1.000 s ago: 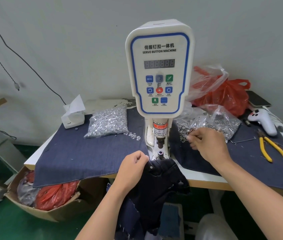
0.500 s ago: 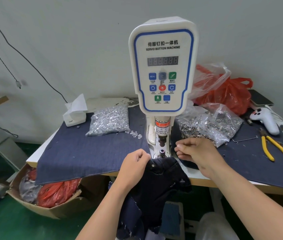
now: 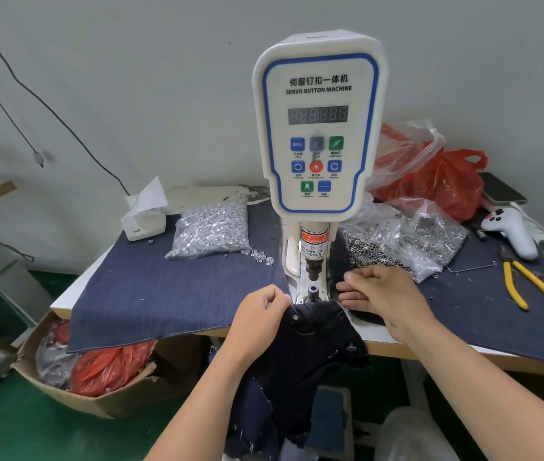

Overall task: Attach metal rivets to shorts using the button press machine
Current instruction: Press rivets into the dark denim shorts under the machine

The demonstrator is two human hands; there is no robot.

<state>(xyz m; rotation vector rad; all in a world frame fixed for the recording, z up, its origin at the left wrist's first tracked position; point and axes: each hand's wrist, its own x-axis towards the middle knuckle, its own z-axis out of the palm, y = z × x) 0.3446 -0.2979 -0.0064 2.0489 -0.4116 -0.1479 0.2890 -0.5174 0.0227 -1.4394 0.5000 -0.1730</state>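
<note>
Left hand (image 3: 259,316) reaches in from bottom centre, forearm angled up-right, fingers curled tight on the waistband of the dark denim shorts (image 3: 310,354), holding that edge up at the front edge of the table (image 3: 377,341). Rest of the shorts hangs down below the table edge. Right hand (image 3: 382,294) comes in from the lower right, palm down, fingers loosely bent w/ tips pointing left toward the machine's lower die (image 3: 312,290); thumb and forefinger look pressed together, but can't tell if anything's pinched between them (too small to see). It sits just right of the die, over the denim cloth (image 3: 151,294) covering the table top.

Servo button machine (image 3: 319,128) stands at table centre, its punch directly above the die, shorts' waistband touching the die base. Left of the machine: bag of silver rivets (image 3: 212,231), tissue box (image 3: 144,217) near the back-left corner. Right: open bag of rivet rings (image 3: 407,244), red plastic bag (image 3: 440,181) behind, white controller (image 3: 513,231), yellow pliers (image 3: 530,287) toward the right edge.
</note>
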